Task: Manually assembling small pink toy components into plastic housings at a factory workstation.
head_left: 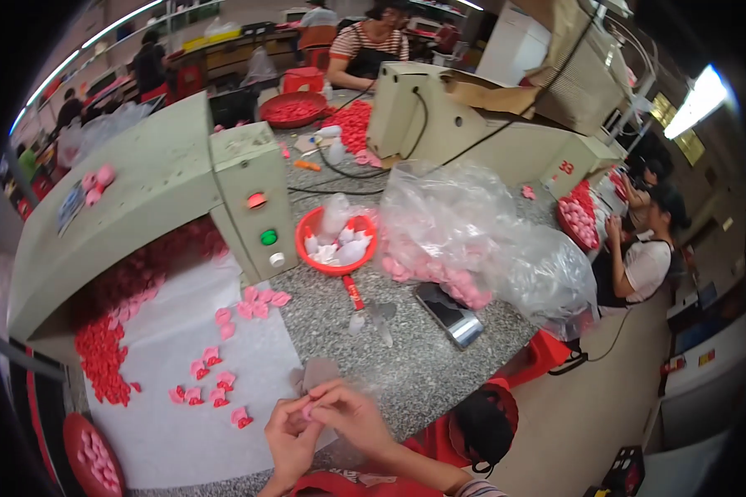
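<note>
My left hand (290, 437) and my right hand (355, 418) meet over the near edge of the table. Their fingertips pinch a small pink piece (308, 412) between them; its exact shape is mostly covered by the fingers. A greyish, crumpled thing (317, 373) lies just beyond the fingers. To the left, on a white sheet (166, 447), lie several small pink-and-red pieces (240, 417). Plain pink pieces (259, 303) sit farther up the sheet. A heap of red pieces (104, 364) spreads at the sheet's left side.
A grey-green arched machine (255, 170) with buttons stands at left. Beyond my hands are a red basket (333, 269) of white bottles, a phone (446, 315), and clear plastic bags (456, 207) over pink pieces. A red bowl (75, 439) stands at lower left. Other people work farther off.
</note>
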Motion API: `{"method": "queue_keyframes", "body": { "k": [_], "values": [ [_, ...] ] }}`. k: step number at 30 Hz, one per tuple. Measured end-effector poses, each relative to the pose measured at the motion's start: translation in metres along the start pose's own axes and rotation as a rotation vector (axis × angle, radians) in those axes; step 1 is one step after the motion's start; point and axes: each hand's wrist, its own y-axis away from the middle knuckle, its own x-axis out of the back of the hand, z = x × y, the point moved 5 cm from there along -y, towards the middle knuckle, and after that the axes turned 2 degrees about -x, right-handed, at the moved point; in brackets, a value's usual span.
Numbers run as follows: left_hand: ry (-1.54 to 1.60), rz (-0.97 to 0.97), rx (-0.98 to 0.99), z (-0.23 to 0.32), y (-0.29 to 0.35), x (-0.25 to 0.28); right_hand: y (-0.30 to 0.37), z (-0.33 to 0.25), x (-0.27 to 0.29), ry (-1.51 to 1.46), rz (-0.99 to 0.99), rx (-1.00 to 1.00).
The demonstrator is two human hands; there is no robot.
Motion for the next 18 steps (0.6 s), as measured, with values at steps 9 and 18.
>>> {"method": "queue_keyframes", "body": {
  "k": [9,18],
  "values": [
    [0.079,0.015,0.043,0.007,-0.004,-0.002,-0.010,-0.015,0.011,0.158,0.189,-0.055],
    [0.852,-0.098,0.562,0.000,-0.015,0.002,-0.015,-0.002,0.028,-0.210,0.211,-0.126]
  ]
}}
